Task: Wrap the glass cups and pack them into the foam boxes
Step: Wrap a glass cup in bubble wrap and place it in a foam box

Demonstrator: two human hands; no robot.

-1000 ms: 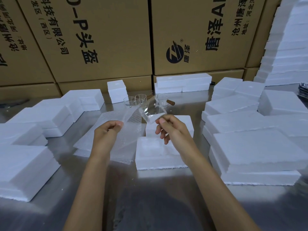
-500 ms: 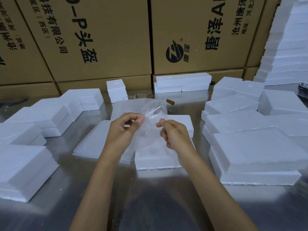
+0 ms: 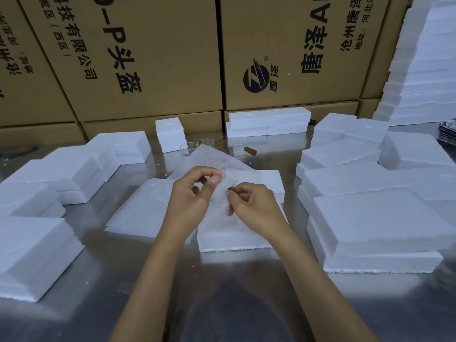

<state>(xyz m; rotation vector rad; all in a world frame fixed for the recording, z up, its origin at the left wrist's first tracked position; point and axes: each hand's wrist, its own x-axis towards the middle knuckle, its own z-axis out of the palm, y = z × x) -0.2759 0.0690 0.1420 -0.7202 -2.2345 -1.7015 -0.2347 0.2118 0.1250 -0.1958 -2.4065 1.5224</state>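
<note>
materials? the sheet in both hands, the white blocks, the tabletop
Sheet: looks like clear bubble wrap, translucent with a dimpled texture.
White blocks: likely expanded polystyrene foam, matte white with ragged crumbly edges.
Tabletop: probably stainless steel, a smooth grey surface showing blurred reflections.
Left hand and right hand both pinch the sheet.

backdrop: brown cardboard cartons (image 3: 148,58) stacked as a wall, black Chinese print and a round logo
surface: shiny metal table (image 3: 222,292)
far centre: small brown cylinder (image 3: 250,151) lying on its side
right edge: dark stack (image 3: 447,133), cut off
</note>
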